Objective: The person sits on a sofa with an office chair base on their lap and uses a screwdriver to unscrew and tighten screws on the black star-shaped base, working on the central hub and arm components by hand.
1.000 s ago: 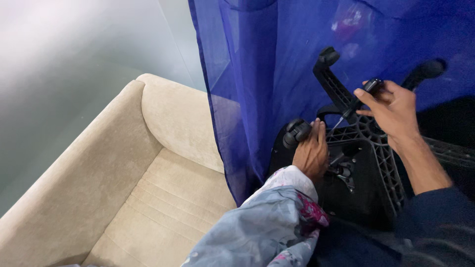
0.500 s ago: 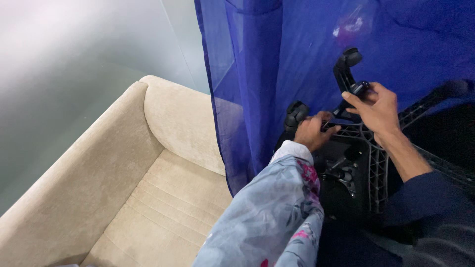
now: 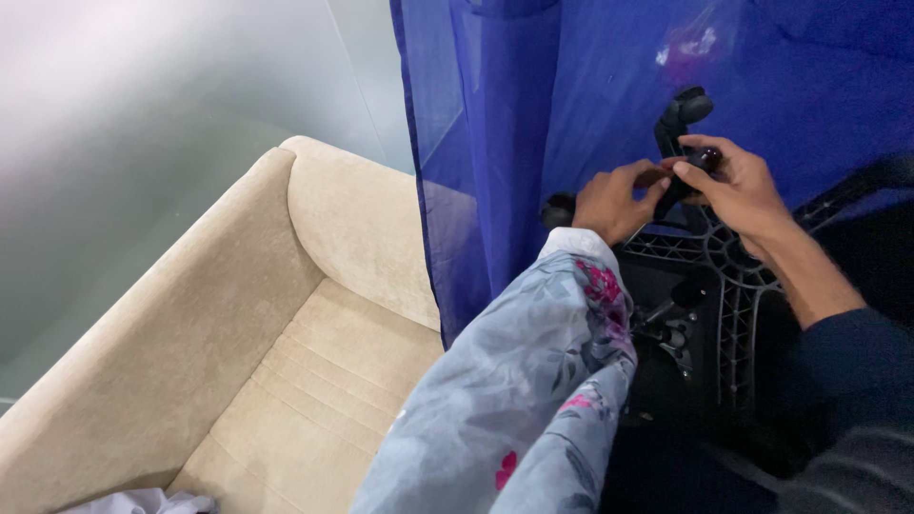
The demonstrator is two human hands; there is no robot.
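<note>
1. Head view, starting at my grip: my right hand [image 3: 738, 186] pinches a small dark knob [image 3: 709, 157] at the tip of a black chair arm [image 3: 678, 128], fingers pressed together around it.
2. My left hand [image 3: 609, 202] curls closed beside it, fingertips touching the same arm just left of the knob.
3. I judge steadying with the left while the right works the knob will serve best, wrists low.
4. Near me lies the black ribbed chair underside [image 3: 728, 286]; behind hangs a blue curtain [image 3: 495, 143].
5. Far left sits a beige sofa [image 3: 219, 352].
</note>
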